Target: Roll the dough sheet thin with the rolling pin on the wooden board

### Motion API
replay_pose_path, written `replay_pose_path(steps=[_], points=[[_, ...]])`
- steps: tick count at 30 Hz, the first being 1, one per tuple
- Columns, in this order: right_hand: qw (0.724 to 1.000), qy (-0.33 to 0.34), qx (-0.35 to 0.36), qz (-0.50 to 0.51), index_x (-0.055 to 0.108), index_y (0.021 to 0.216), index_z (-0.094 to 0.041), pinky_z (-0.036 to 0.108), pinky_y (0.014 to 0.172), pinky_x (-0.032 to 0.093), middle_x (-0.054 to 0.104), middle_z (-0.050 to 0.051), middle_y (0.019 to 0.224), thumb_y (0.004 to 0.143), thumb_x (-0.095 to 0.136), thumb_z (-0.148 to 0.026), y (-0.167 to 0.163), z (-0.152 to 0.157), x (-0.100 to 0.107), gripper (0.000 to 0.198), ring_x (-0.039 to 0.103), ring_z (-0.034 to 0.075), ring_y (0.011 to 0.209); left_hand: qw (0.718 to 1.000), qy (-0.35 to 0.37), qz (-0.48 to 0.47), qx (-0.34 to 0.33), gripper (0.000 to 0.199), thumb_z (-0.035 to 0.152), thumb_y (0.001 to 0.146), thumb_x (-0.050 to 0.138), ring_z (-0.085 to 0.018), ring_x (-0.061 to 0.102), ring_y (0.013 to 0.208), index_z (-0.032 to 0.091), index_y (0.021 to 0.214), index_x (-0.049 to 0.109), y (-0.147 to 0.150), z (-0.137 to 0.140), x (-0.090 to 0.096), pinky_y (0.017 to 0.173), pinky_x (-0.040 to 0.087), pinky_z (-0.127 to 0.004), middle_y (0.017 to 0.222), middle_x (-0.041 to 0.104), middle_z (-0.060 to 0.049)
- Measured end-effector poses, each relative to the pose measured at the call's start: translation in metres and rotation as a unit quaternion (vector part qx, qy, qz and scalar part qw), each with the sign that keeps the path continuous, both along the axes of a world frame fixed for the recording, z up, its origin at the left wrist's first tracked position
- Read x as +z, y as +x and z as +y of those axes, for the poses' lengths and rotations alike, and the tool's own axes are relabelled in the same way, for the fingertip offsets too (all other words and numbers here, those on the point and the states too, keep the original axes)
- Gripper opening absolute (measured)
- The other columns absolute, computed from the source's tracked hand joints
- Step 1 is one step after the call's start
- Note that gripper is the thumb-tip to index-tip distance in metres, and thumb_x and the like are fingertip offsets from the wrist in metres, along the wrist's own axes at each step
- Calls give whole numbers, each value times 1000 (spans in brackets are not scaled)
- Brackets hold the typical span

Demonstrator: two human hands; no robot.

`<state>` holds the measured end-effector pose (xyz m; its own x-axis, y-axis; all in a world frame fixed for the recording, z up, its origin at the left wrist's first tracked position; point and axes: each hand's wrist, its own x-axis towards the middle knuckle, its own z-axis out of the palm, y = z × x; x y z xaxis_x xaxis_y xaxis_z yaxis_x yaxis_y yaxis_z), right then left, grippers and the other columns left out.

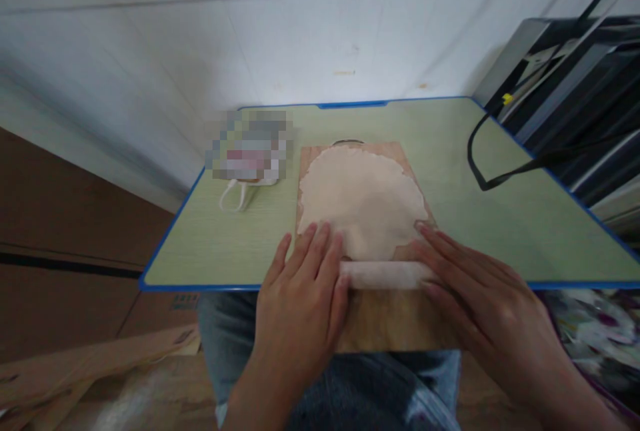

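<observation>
A pale rolling pin point(387, 275) lies crosswise at the near edge of a wide, thin sheet of dough point(363, 191). The dough is spread over a wooden board point(395, 324) and has an uneven rim. My left hand point(305, 297) covers the pin's left end, fingers stretched forward, their tips by the dough's near left edge. Over the right end lies my right hand point(480, 301), its fingers long and close together and its thumb against the pin. Both hands hold the pin from above, and its two ends are hidden beneath them.
The board rests on a light green table point(500, 231) with a blue rim, overhanging its front edge. A pixelated item point(253, 151) with a white cord loop lies at left. A black strap point(515, 174) crosses the right side. A white wall point(310, 44) stands behind.
</observation>
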<state>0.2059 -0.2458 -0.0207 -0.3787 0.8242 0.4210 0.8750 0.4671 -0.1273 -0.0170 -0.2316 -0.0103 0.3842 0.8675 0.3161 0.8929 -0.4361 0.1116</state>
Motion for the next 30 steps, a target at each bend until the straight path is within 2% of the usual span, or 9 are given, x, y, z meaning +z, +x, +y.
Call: replay_pose_path(steps=[4, 7, 12, 15, 18, 21, 25, 28, 30], points=[[1000, -7, -4, 8, 55, 124, -20, 45, 90, 52, 55, 9, 133, 95, 39, -29, 2, -2, 0, 35, 53, 25, 120, 1000, 2, 6, -5, 44, 27, 95, 27, -28, 44, 129, 14, 128, 54, 0, -1, 1, 108, 31, -53, 138, 50, -9], [999, -30, -8, -13, 59, 121, -19, 45, 93, 50, 57, 9, 130, 95, 36, -34, 4, 22, 1, 38, 54, 25, 119, 999, -25, 35, 2, 44, 29, 95, 29, -30, 45, 128, 14, 127, 55, 2, 17, 5, 104, 36, -54, 137, 51, -12], [997, -66, -16, -22, 54, 130, -15, 47, 104, 39, 51, 12, 136, 97, 29, -38, 4, 74, 7, 47, 44, 25, 128, 998, -46, 51, -5, 43, 30, 96, 29, -27, 46, 127, 12, 124, 55, 4, 55, 12, 104, 39, -44, 136, 52, -14], [997, -75, -19, -26, 54, 130, -15, 47, 104, 37, 52, 12, 135, 97, 27, -38, 2, 84, 10, 48, 45, 25, 127, 997, -50, 52, -15, 43, 31, 98, 26, -25, 46, 128, 13, 124, 55, 3, 63, 13, 105, 38, -41, 137, 51, -13], [997, -61, -31, -32, 56, 127, -15, 48, 102, 40, 54, 12, 133, 98, 26, -35, -1, 73, 10, 46, 49, 25, 124, 998, -48, 48, 3, 44, 33, 96, 28, -27, 46, 128, 13, 125, 55, 4, 52, 11, 105, 39, -44, 137, 51, -13], [998, -37, -37, -36, 58, 124, -17, 52, 101, 40, 57, 10, 131, 97, 28, -31, -2, 46, 7, 42, 51, 25, 122, 999, -29, 41, 14, 45, 34, 95, 30, -31, 45, 128, 12, 125, 56, 6, 29, 7, 103, 40, -49, 136, 51, -14], [999, -11, -32, -37, 56, 125, -16, 49, 99, 42, 54, 10, 134, 95, 36, -28, -1, 11, 1, 38, 51, 25, 123, 999, 8, 36, -9, 48, 35, 96, 29, -32, 43, 130, 8, 128, 52, 3, 0, 2, 103, 38, -54, 138, 49, -15], [999, -7, -30, -35, 54, 126, -16, 47, 95, 46, 53, 9, 135, 95, 37, -29, 0, 2, -2, 38, 52, 24, 121, 999, 14, 36, -29, 48, 36, 97, 27, -30, 43, 129, 10, 128, 52, 0, -4, 1, 104, 37, -54, 138, 50, -13], [999, -1, -31, -43, 55, 125, -17, 48, 95, 46, 54, 9, 134, 96, 35, -30, 0, 9, -2, 38, 52, 25, 121, 999, 4, 41, -26, 48, 37, 96, 27, -30, 45, 128, 11, 127, 54, 1, 3, 2, 103, 38, -54, 135, 52, -12]])
